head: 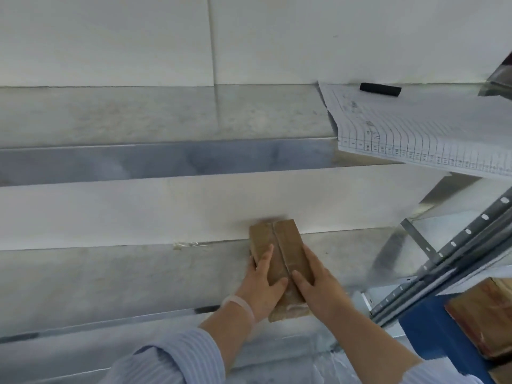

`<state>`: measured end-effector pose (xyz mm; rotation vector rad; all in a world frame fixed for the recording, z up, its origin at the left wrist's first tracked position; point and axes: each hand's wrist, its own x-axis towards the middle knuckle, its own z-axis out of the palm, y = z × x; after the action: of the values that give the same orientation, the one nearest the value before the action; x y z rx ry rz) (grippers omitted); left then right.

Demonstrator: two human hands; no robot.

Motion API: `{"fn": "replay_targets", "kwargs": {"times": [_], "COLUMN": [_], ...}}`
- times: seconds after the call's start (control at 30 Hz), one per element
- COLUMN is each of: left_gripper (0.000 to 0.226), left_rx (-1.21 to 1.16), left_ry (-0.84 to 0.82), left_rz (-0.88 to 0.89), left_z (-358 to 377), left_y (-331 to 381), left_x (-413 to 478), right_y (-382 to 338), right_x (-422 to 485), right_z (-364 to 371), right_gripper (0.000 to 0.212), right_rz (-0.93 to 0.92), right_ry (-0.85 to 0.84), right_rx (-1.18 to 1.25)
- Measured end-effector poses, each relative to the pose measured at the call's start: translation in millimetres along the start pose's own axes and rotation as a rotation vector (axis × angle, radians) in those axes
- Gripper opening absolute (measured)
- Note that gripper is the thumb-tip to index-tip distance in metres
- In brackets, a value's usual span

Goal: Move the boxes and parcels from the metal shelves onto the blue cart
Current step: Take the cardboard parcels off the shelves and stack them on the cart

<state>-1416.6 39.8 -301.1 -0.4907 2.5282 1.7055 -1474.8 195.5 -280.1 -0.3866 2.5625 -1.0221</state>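
A long narrow brown cardboard box (282,239), taped down its middle, lies lengthwise on the middle metal shelf (110,278) with its far end near the white back wall. My left hand (263,286) grips the box's left side and my right hand (318,284) grips its right side, fingers spread over the top. At the lower right, the blue cart (426,336) carries brown boxes (482,322), seen only in part at the frame's edge.
The upper metal shelf (166,117) holds a printed table sheet (415,128) hanging over its front edge and a black cylinder (380,90). A perforated steel upright (454,253) stands at the right between the shelf and the cart. White wall behind.
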Motion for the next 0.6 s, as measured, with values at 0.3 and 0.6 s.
{"fn": "replay_targets", "kwargs": {"times": [0.3, 0.6], "left_gripper": [0.076, 0.074], "left_rx": [-0.161, -0.13], "left_ry": [0.433, 0.928], "left_rz": [-0.083, -0.177], "left_z": [-50, -126], "left_y": [-6, -37], "left_x": [-77, -205], "right_y": [-62, -161], "right_x": [-2, -64], "right_z": [42, 129], "right_gripper": [0.068, 0.078], "right_rz": [-0.324, -0.529], "right_ry": [-0.215, -0.523], "right_rx": [0.016, 0.195]}}
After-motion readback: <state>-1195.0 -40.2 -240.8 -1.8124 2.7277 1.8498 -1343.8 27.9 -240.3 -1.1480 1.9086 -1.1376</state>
